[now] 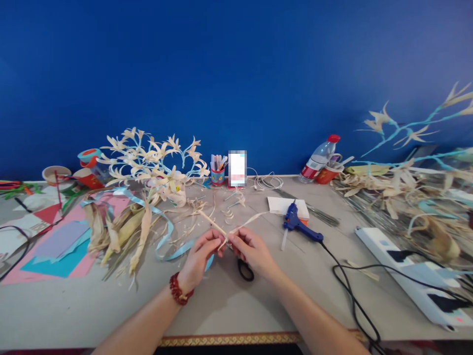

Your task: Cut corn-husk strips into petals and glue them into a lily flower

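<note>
In the middle of the table my left hand (206, 252) is closed, its fingertips pinching a thin pale strip of dried corn husk (213, 223). My right hand (251, 249) meets it there, its thumb and fingers pressed on the strips where they cross. A second pale husk strip (254, 217) runs out from the right fingertips toward the back right. Below the hands lie scissors, with one black handle loop (245, 270) showing and the blades hidden. A light blue ribbon (168, 239) curls beside my left hand and passes partly behind it.
A blue glue gun (301, 224) rests right of my hands, near a white power strip (406, 276) with black cables. Dried corn husks (129, 227) and a husk-flower bouquet (158, 158) are at left. A bottle (318, 160), pen cup (218, 172) and lit phone (237, 168) stand along the wall.
</note>
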